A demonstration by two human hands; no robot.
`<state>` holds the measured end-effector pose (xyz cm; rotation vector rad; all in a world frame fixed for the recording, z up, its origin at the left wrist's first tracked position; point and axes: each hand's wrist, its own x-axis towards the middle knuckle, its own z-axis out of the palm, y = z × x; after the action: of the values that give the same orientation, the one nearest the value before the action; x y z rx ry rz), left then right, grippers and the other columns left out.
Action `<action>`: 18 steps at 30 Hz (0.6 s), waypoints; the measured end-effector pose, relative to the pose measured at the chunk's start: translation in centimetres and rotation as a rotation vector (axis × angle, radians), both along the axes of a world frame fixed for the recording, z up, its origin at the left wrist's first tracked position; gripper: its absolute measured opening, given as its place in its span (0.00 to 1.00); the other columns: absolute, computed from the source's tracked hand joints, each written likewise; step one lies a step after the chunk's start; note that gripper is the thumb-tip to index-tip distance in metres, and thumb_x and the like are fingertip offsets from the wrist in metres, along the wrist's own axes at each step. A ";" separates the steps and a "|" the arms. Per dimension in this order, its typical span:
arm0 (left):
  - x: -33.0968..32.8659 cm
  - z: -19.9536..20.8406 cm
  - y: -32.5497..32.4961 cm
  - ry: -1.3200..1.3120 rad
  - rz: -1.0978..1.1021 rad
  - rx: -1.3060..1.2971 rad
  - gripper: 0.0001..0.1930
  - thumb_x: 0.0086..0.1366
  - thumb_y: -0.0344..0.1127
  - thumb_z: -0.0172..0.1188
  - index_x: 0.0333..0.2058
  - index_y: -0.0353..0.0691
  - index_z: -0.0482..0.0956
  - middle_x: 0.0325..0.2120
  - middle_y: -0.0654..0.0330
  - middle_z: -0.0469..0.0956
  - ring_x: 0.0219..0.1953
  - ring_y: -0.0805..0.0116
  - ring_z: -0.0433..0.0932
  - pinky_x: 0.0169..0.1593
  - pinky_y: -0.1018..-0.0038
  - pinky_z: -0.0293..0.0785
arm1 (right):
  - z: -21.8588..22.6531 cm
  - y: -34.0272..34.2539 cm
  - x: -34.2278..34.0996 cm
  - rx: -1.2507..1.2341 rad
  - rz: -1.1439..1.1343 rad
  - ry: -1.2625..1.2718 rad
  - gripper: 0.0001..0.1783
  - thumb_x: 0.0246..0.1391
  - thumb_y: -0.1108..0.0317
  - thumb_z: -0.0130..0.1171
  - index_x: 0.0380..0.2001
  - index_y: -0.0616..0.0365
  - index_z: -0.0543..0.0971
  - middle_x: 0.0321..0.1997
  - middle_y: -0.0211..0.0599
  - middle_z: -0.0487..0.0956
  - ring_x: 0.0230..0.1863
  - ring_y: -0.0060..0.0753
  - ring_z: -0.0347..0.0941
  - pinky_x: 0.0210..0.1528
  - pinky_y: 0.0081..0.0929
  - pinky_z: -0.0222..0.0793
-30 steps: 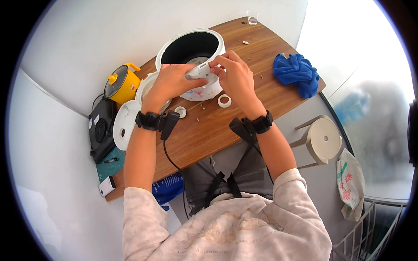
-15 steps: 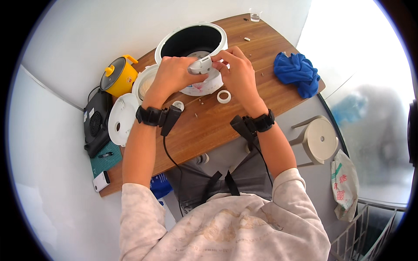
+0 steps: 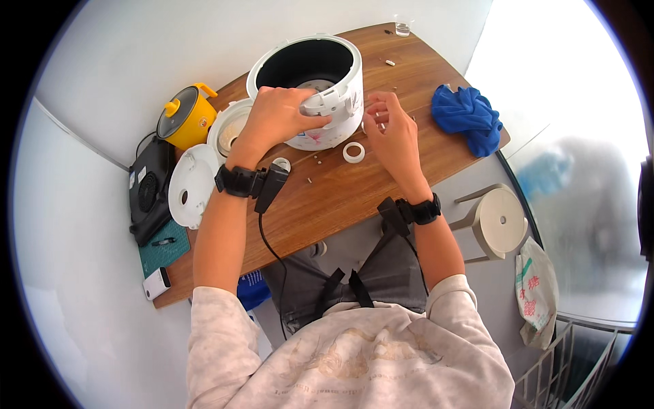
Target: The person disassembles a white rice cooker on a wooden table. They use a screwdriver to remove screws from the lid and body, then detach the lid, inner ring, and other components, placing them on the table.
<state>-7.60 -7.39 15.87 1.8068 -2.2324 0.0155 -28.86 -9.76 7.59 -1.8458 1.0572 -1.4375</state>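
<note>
A white rice cooker body (image 3: 353,112) with a dark interior and a printed flower pattern stands at the far middle of the table. My left hand (image 3: 276,119) is closed on a small curved white plastic part (image 3: 321,102), held in front of the cooker's rim. To the right of the cooker is my right hand (image 3: 394,136), apart from that part. Its fingers are bent toward the thumb, and what they hold, if anything, is too small to make out. Below the cooker lie a white ring (image 3: 353,153) and a smaller round white piece (image 3: 281,164).
On the left are a round white cover (image 3: 189,191), an open white lid part (image 3: 218,129), a yellow pot (image 3: 187,121) and a black appliance (image 3: 146,187). A blue cloth (image 3: 466,119) lies at right, a clear cup (image 3: 402,27) far back. Tiny loose pieces dot the wooden table (image 3: 327,204).
My right hand has left the white plastic part and moved right, beside the cooker. My left hand still holds the part, shifted only slightly.
</note>
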 end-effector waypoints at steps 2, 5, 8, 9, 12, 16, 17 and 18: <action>0.1 -0.2 -0.3 -0.001 -0.005 0.012 0.23 0.56 0.53 0.71 0.44 0.43 0.87 0.28 0.52 0.86 0.30 0.59 0.85 0.38 0.67 0.79 | -1.5 1.1 0.2 -0.003 0.014 0.049 0.09 0.55 0.73 0.62 0.40 0.58 0.77 0.32 0.41 0.82 0.33 0.41 0.82 0.36 0.37 0.76; 0.6 -0.3 -0.2 -0.014 -0.027 -0.014 0.24 0.56 0.54 0.71 0.45 0.43 0.87 0.27 0.51 0.85 0.28 0.57 0.84 0.37 0.67 0.79 | -5.0 4.0 2.9 -0.068 0.161 0.277 0.06 0.55 0.71 0.61 0.36 0.59 0.76 0.31 0.42 0.82 0.33 0.46 0.81 0.34 0.41 0.76; 1.1 -0.8 -0.1 0.008 -0.048 -0.044 0.26 0.56 0.60 0.68 0.41 0.44 0.86 0.23 0.55 0.83 0.28 0.57 0.82 0.40 0.66 0.71 | -7.0 6.2 5.9 -0.083 0.252 0.511 0.05 0.55 0.70 0.62 0.33 0.59 0.77 0.33 0.44 0.81 0.34 0.49 0.81 0.34 0.42 0.77; 1.1 -0.9 -0.2 0.022 -0.056 -0.053 0.26 0.57 0.63 0.66 0.39 0.45 0.86 0.21 0.57 0.83 0.28 0.57 0.82 0.41 0.65 0.67 | -7.5 6.3 6.6 -0.077 0.266 0.570 0.05 0.55 0.70 0.62 0.32 0.60 0.78 0.34 0.44 0.80 0.34 0.49 0.81 0.34 0.41 0.78; 0.8 -1.0 -0.6 -0.042 -0.042 -0.051 0.26 0.56 0.57 0.70 0.45 0.44 0.86 0.25 0.51 0.84 0.28 0.54 0.83 0.38 0.65 0.79 | -8.7 5.7 7.6 -0.128 0.274 0.631 0.04 0.53 0.72 0.62 0.29 0.62 0.78 0.35 0.47 0.79 0.35 0.50 0.81 0.35 0.40 0.79; 0.9 -1.1 -0.4 -0.034 -0.029 -0.051 0.28 0.57 0.65 0.66 0.41 0.46 0.87 0.21 0.58 0.83 0.29 0.58 0.82 0.41 0.65 0.66 | -8.3 5.5 7.8 -0.208 0.319 0.713 0.03 0.48 0.76 0.61 0.25 0.64 0.78 0.34 0.51 0.80 0.36 0.49 0.82 0.36 0.38 0.80; 1.1 -1.4 -0.4 -0.043 -0.033 -0.072 0.28 0.57 0.65 0.66 0.41 0.46 0.87 0.21 0.58 0.84 0.29 0.58 0.82 0.41 0.65 0.66 | -8.4 5.3 7.9 -0.233 0.319 0.713 0.02 0.47 0.76 0.61 0.24 0.63 0.77 0.34 0.51 0.80 0.35 0.49 0.82 0.36 0.38 0.80; 1.2 -1.5 -0.5 -0.051 -0.038 -0.094 0.28 0.57 0.65 0.66 0.41 0.46 0.87 0.22 0.58 0.84 0.29 0.58 0.82 0.40 0.65 0.66 | -8.4 5.3 7.9 -0.257 0.319 0.712 0.02 0.46 0.77 0.61 0.23 0.63 0.77 0.33 0.51 0.80 0.35 0.48 0.82 0.36 0.37 0.80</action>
<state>-6.40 -7.89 14.34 1.7341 -2.2597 0.1580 -20.93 -4.48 -0.81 -2.6729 0.8360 -0.7565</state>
